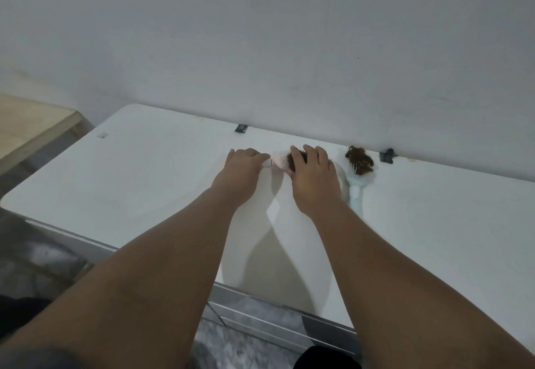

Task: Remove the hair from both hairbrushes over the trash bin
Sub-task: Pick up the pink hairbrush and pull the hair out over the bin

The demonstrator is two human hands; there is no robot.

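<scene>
The left hand [244, 163] rests on the white worktop [130, 172], just left of the pink brush [282, 163]; its fingers [262, 156] curl around what seems to be the brush's handle, though the hold is mostly hidden. The pink brush lies flat near the worktop's back edge, with brown hair [289, 156] caught in its bristles. The right hand [311, 172] covers the right part of that brush, fingers bent down onto the hair, but whether they have pinched it cannot be told. Just right of the pink brush lies the blue brush [355, 183], untouched, handle pointing toward the person, a clump of brown hair on its head. No trash bin is in view.

The step in hand looks like taking up the pink brush. To do it well, the person should grip the handle firmly with the left hand, lift the brush clear, and carry it over the bin before pulling, so loose hair falls in rather than onto the worktop
</scene>
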